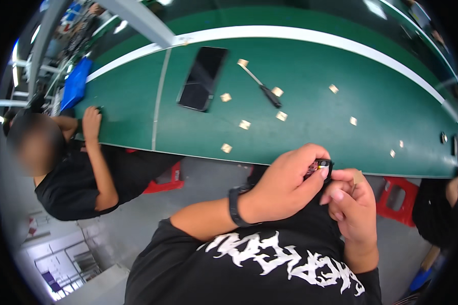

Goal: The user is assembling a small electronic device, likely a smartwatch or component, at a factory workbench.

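A small black part (321, 166) with a dark ring-like end and a touch of red sits right of centre in the frame, just below the near edge of the green table (310, 107). The left hand (285, 185), a black band on its wrist, reaches in from the lower middle with fingers curled and pinches the part tightly. The right hand (352, 206) rises from the lower right, thumb and fingers closed against the same part's right end, a small tan piece (359, 177) at its fingertips.
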### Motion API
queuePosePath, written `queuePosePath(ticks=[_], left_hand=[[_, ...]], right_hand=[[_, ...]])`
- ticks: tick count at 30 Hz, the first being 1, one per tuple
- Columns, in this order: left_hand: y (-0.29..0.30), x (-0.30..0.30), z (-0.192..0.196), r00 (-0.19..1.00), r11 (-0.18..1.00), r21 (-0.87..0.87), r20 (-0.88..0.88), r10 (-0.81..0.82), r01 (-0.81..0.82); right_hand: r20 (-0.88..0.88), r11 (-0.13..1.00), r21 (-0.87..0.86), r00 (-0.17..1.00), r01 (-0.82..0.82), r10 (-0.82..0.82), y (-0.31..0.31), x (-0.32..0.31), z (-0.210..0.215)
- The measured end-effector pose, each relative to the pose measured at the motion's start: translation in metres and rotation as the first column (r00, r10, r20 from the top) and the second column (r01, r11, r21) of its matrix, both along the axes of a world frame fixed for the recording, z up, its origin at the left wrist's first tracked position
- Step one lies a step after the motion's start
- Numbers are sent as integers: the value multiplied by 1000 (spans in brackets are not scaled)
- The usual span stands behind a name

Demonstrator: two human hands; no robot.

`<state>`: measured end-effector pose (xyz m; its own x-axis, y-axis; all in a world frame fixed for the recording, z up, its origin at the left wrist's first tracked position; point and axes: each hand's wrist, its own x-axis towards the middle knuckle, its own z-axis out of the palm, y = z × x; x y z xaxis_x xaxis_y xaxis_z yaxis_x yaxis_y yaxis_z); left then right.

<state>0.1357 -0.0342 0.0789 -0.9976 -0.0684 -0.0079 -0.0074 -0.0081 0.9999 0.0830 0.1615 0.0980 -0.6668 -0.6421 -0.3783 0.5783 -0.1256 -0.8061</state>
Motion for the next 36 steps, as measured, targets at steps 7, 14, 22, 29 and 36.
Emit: queuePosePath(ticks=[7,14,22,29,36], left_hand=[[-50,6,-17,911,888,-214,-32,411,-408],[-314,70,-40,585,161,-750,-342,735,-642],[-478,123,-87,678,423,-704,-113,726,-570],[-321,38,-2,582,-219,-903,-410,703,-371],[-228,24,3,601,269,-620,-420,680,-737]], right_hand=[[-48,999,29,998,42,-40,5,-9,7],[82,997,35,994,68,-70,31,-50,-2],[76,977,41,974,210,-213,63,-68,-9],[-361,754,357,826,552,-434,115,-112,-17],[-974,-66,167,175,984,141,256,-312,-74]])
